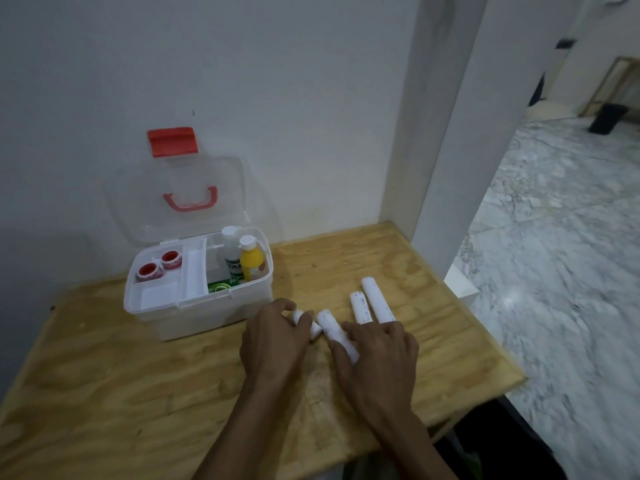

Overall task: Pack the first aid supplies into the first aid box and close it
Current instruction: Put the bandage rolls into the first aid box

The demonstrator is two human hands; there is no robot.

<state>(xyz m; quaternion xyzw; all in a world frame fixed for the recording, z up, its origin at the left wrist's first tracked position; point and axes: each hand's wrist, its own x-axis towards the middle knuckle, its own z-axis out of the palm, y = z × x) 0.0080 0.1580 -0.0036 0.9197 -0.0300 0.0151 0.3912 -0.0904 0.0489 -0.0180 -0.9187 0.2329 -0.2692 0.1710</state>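
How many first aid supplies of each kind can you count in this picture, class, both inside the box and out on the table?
White bandage rolls on the table: 4
Red-and-white tape rolls in the box tray: 2
White bottle in the box: 1
Yellow bottle in the box: 1
Green packet in the box: 1
Total: 9

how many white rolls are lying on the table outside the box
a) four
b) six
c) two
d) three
a: four white rolls lie on the table right of the box: one under the left hand, one between the hands, touched by the right hand, and two more side by side beyond it.
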